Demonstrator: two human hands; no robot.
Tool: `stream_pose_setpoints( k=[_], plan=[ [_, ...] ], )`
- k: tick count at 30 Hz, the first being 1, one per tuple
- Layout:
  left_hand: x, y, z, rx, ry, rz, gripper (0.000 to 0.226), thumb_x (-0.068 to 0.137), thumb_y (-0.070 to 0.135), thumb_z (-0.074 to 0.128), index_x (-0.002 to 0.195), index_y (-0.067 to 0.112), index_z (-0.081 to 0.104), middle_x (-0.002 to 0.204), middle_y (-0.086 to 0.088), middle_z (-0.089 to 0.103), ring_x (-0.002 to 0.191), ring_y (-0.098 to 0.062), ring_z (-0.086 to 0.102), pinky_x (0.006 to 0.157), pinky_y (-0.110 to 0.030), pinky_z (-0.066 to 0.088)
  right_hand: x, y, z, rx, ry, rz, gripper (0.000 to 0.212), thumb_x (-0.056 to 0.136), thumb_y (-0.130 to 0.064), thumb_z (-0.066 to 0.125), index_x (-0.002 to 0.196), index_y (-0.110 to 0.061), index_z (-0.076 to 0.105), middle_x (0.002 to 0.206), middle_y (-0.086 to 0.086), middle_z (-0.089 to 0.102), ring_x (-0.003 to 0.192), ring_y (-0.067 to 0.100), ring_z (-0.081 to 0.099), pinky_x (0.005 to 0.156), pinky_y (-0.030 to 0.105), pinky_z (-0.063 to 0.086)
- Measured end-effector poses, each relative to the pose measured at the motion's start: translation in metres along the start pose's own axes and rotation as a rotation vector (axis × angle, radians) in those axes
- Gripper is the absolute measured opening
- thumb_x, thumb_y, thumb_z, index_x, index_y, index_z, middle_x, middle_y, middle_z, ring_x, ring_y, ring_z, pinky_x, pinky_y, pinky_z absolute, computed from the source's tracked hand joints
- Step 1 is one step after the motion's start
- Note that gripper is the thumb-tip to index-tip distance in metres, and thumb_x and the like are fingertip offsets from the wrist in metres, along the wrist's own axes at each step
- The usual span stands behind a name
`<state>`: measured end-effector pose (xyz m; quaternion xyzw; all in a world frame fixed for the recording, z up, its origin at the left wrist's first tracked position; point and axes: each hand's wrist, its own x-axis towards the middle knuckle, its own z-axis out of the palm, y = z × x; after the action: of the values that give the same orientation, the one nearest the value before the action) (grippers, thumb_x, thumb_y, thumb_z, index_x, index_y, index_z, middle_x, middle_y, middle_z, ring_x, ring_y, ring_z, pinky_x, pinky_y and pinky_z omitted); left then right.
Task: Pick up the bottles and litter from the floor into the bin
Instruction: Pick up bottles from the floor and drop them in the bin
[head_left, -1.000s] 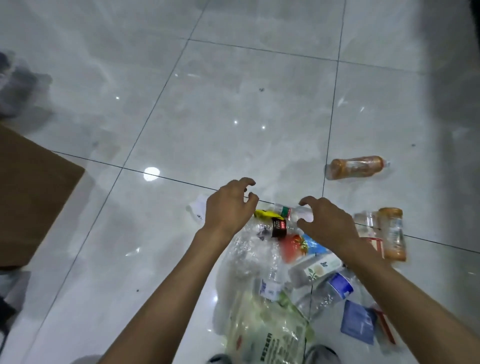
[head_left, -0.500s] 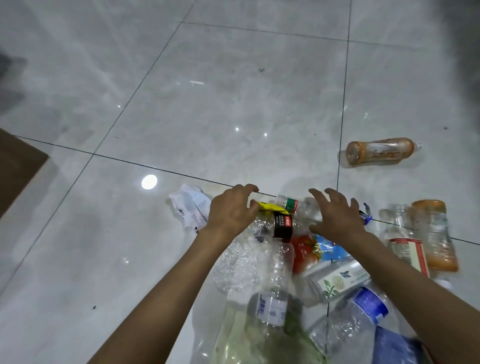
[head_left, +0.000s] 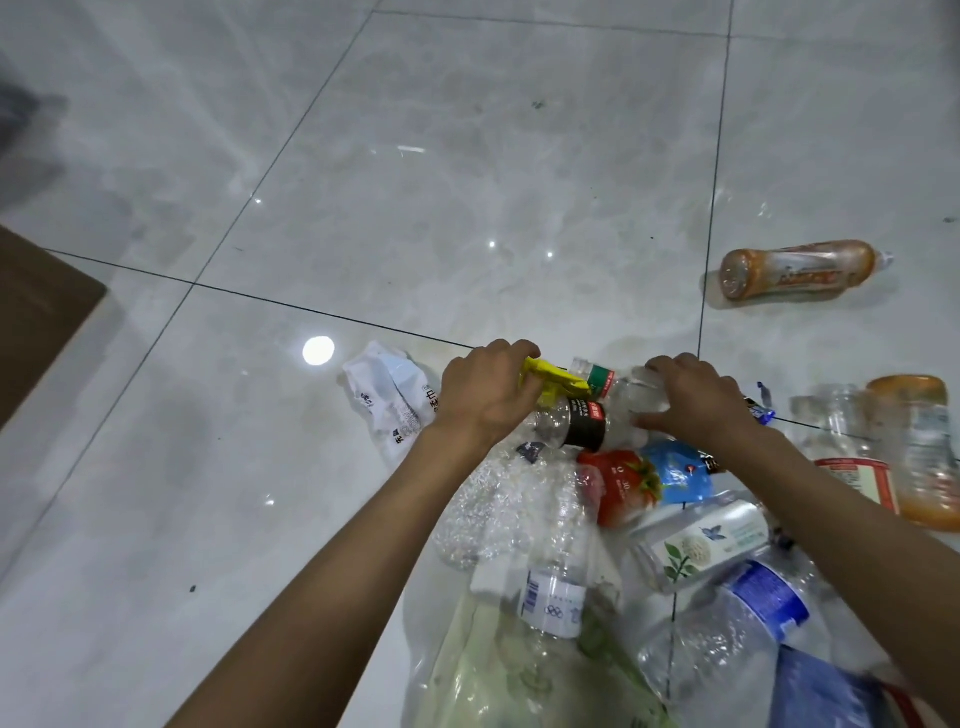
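A heap of plastic bottles and wrappers lies on the tiled floor in front of me. My left hand (head_left: 485, 397) is closed on a yellow wrapper (head_left: 551, 378) at the far edge of the heap. My right hand (head_left: 693, 397) rests with spread fingers over a clear bottle with a green band (head_left: 618, 384). Just below them lies a clear bottle with a black label (head_left: 582, 427). A crumpled white wrapper (head_left: 392, 397) sits left of my left hand. An orange bottle (head_left: 800, 269) lies apart at the far right.
Nearer to me lie a red and blue pouch (head_left: 647, 480), a white-labelled bottle (head_left: 701, 543), a blue-labelled bottle (head_left: 748, 618) and a clear plastic bag (head_left: 498, 670). Two more bottles (head_left: 914, 452) lie at the right edge. A brown surface (head_left: 36, 317) is at the left.
Both hands have lowered onto the far edge of the heap. My left hand has closed on the yellow wrapper, and my right hand has come down over the green-banded bottle.
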<state>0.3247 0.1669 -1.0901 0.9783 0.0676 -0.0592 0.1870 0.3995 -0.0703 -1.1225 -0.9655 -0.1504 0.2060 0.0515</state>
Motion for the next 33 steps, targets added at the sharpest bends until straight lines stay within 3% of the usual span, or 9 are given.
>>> stream_pose_setpoints(
  k=[9,21,25,29,33],
  plan=[
    [0.007,0.008,0.013,0.090,-0.048,0.015,0.041,0.092,0.026,0.050,0.133,0.028,0.056,0.117,-0.003,0.063,0.106,-0.029,0.060,0.071,-0.033,0.039,-0.009,0.013,-0.008,0.146,0.082,0.039,0.064,0.076,-0.048,0.075,0.131,-0.025,0.053,0.118,0.008,0.056,0.109,0.028,0.056,0.084,0.037,0.043],
    [0.047,0.012,0.028,0.251,-0.038,0.057,0.044,0.086,0.009,0.056,0.129,0.021,0.058,0.123,-0.005,0.059,0.112,-0.029,0.052,0.078,-0.037,0.039,-0.019,0.025,-0.038,0.201,0.206,0.050,0.070,0.072,-0.067,0.068,0.127,-0.027,0.055,0.105,0.005,0.057,0.095,0.025,0.059,0.070,0.032,0.046],
    [0.071,0.014,0.038,0.298,-0.079,0.071,0.055,0.083,0.020,0.069,0.134,0.022,0.051,0.133,-0.004,0.049,0.122,-0.026,0.046,0.088,-0.038,0.038,-0.019,0.030,-0.046,0.208,0.216,0.053,0.071,0.073,-0.067,0.067,0.129,-0.026,0.054,0.109,0.005,0.057,0.097,0.023,0.057,0.070,0.030,0.039],
    [0.082,0.019,0.049,0.281,-0.102,0.114,0.077,0.075,0.051,0.077,0.141,0.027,0.046,0.143,-0.001,0.042,0.132,-0.024,0.038,0.095,-0.039,0.038,-0.018,0.038,-0.046,0.214,0.221,0.047,0.071,0.071,-0.068,0.067,0.128,-0.028,0.055,0.105,0.004,0.058,0.088,0.017,0.050,0.069,0.029,0.037],
    [0.091,0.016,0.062,0.294,-0.189,0.106,0.094,0.071,0.059,0.077,0.148,0.025,0.035,0.149,-0.003,0.038,0.139,-0.025,0.032,0.102,-0.043,0.036,-0.015,0.046,-0.041,0.229,0.221,0.047,0.069,0.070,-0.073,0.065,0.124,-0.030,0.056,0.100,0.003,0.058,0.084,0.017,0.052,0.066,0.029,0.038]
  ],
)
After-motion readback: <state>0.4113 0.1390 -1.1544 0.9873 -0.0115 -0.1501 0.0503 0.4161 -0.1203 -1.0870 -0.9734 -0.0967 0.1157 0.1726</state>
